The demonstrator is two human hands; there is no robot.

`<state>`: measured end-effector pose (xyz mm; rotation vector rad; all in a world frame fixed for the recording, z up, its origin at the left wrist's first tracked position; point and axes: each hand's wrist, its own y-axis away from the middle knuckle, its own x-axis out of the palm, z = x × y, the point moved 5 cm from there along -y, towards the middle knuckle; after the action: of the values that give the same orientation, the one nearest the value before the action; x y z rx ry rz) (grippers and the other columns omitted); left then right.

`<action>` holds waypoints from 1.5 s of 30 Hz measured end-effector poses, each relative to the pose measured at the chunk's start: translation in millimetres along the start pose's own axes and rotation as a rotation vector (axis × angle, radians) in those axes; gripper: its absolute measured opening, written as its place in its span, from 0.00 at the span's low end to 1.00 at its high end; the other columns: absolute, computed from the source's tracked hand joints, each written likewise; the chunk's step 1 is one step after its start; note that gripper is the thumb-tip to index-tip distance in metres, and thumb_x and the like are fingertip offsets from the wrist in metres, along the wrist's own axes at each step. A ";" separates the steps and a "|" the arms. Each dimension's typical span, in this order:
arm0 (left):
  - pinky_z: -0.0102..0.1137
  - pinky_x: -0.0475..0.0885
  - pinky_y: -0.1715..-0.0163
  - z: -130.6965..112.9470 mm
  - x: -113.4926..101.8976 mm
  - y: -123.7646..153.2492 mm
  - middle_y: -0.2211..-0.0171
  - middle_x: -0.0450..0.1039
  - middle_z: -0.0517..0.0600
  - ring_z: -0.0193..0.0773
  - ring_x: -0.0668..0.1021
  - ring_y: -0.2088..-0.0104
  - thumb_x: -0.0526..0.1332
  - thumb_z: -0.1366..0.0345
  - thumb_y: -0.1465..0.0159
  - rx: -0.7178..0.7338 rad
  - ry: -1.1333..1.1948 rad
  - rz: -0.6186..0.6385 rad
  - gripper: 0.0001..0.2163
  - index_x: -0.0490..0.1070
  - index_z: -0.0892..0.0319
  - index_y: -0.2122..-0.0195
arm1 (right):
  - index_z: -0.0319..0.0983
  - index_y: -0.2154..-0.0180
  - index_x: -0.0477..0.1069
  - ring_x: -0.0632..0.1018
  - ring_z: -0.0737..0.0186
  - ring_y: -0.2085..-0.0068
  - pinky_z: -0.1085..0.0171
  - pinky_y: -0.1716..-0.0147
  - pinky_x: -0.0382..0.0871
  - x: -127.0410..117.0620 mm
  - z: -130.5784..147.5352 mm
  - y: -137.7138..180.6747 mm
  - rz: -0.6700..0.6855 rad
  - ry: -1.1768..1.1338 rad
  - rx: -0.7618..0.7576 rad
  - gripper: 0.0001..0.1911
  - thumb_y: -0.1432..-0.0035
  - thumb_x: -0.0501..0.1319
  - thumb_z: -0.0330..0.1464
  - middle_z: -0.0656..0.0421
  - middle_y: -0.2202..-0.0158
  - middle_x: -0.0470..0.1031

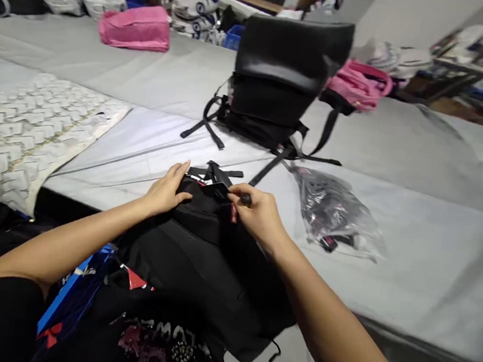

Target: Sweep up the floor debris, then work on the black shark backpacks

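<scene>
1. Nearest, at the lower left, a blue box (72,290) and printed black cloth (165,350) crowd the near edge of the desk (429,267); judged from here, an elbow drawn back could knock the box off.
2. Black bag (204,257) lies flat in front of the person, its top end under both hands. Left hand (166,191) rests on that top, fingers loosely spread and not gripping.
3. Right hand (259,214) has its fingers pinched together on a small dark pull (246,199), beside a red tag (234,213). A hard tug could snag the loose straps (216,173) just beyond, or slide the bag towards the edge.
4. Plastic packet (332,212) lies near on the right; a sweeping wrist could push it.
5. Open grey surface lies right and ahead; a white quilt (28,132) fills the left.
6. Farther off stands an upright black backpack (280,82), its trailing straps reaching towards the hands, with pink bags (137,26) behind.
</scene>
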<state>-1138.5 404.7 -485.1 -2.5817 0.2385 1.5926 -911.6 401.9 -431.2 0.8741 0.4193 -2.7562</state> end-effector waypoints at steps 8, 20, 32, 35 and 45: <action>0.36 0.75 0.56 1.2 -28.6 66.0 0.56 0.77 0.54 0.40 0.79 0.56 0.59 0.55 0.33 -0.066 0.718 -0.279 0.17 0.72 0.59 0.49 | 0.40 0.63 0.76 0.77 0.55 0.53 0.55 0.53 0.73 32.5 50.2 -6.7 0.022 0.128 -0.562 0.11 0.39 0.56 0.23 0.52 0.54 0.79; 0.26 0.73 0.71 -12.9 -16.2 49.5 0.72 0.76 0.44 0.32 0.78 0.72 0.71 0.56 0.44 -0.136 1.275 -0.204 0.20 0.61 0.57 0.61 | 0.40 0.62 0.77 0.81 0.62 0.66 0.66 0.67 0.73 41.0 52.1 -4.9 0.152 -0.080 -0.139 0.07 0.39 0.62 0.33 0.59 0.65 0.81; 0.42 0.69 0.39 48.8 18.7 74.8 0.37 0.68 0.56 0.49 0.73 0.39 0.67 0.56 0.38 -0.136 0.273 -0.138 0.34 0.57 0.57 0.34 | 0.43 0.57 0.78 0.80 0.54 0.63 0.64 0.70 0.60 83.9 13.7 -29.0 0.692 0.745 -0.071 0.14 0.41 0.59 0.25 0.56 0.65 0.82; 0.40 0.71 0.40 49.2 22.8 76.9 0.40 0.71 0.55 0.48 0.76 0.41 0.65 0.54 0.37 -0.101 0.265 -0.190 0.31 0.60 0.58 0.36 | 0.41 0.55 0.78 0.81 0.52 0.61 0.63 0.69 0.61 104.2 15.1 -25.7 0.765 0.804 -0.148 0.15 0.39 0.57 0.24 0.52 0.62 0.82; 0.41 0.71 0.41 52.8 26.6 74.9 0.40 0.71 0.57 0.48 0.76 0.42 0.62 0.51 0.34 -0.089 0.236 -0.202 0.30 0.60 0.58 0.35 | 0.41 0.54 0.78 0.80 0.57 0.60 0.65 0.65 0.64 114.1 32.9 -46.9 0.597 0.584 -0.097 0.10 0.36 0.62 0.29 0.55 0.62 0.82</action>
<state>-1187.0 337.7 -532.7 -2.7569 -0.0776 1.2600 -1033.8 421.0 -463.2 1.4884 0.3095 -1.9038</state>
